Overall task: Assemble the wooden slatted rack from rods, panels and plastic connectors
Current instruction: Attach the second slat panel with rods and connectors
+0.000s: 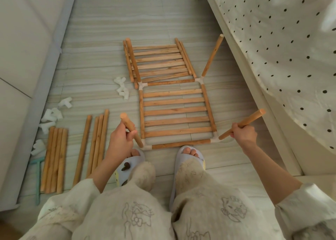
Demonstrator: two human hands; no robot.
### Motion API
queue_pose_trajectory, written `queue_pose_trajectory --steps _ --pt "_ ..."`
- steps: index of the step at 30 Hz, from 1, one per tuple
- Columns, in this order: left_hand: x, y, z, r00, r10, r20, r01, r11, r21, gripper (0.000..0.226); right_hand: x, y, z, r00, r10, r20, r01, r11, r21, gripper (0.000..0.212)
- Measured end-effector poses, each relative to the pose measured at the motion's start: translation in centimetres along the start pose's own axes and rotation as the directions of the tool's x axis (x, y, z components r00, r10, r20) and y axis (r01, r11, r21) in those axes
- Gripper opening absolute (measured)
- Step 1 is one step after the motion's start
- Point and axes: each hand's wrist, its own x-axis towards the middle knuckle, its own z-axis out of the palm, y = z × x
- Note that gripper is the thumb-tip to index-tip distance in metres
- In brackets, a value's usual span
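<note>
2 hands grip upright rods at the slatted panel (177, 115) in frame centre: left hand (119, 139) on the lower-left rod (131, 129), right hand (242, 131) on the lower-right rod (241, 124).

A single wide-angle head camera is looking steeply down from standing height at the floor (101, 21), facing forward. It is taking in the person's legs at the bottom, with straight edges bowing toward the frame's sides.

No readable text, labels or numbers.
</note>
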Motion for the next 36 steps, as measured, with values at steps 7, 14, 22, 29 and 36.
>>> queue_pose_trajectory --steps 7,14,22,29,36 --pt "-0.3 0.3 0.2 1.000 -0.002 -0.013 0.001 0.998 -0.065 0.006 -0.1 0.8 0.2 0.997 -0.018 0.073 0.022 0.998 -0.062 0.027" --pt "0.6 0.3 0.5 0.999 -0.032 -0.006 0.032 0.998 -0.055 0.011 -0.2 0.9 -0.2 0.995 -0.062 0.081 0.067 0.996 -0.056 0.025" --pt "-0.5 0.2 0.8 0.999 -0.034 -0.020 0.034 0.999 -0.012 0.004 0.0 1.3 -0.2 0.995 -0.067 0.073 0.070 0.997 -0.040 0.022" --pt "-0.6 0.1 1.1 1.000 0.024 -0.012 -0.023 0.999 0.037 0.006 0.2 1.2 0.0 0.991 -0.106 0.081 0.111 0.992 -0.056 0.022" --pt "-0.2 -2.1 2.7 0.994 0.108 0.032 -0.111 0.983 0.145 0.012 -0.5 2.0 -0.3 0.978 -0.183 0.098 0.191 0.978 -0.080 0.022"
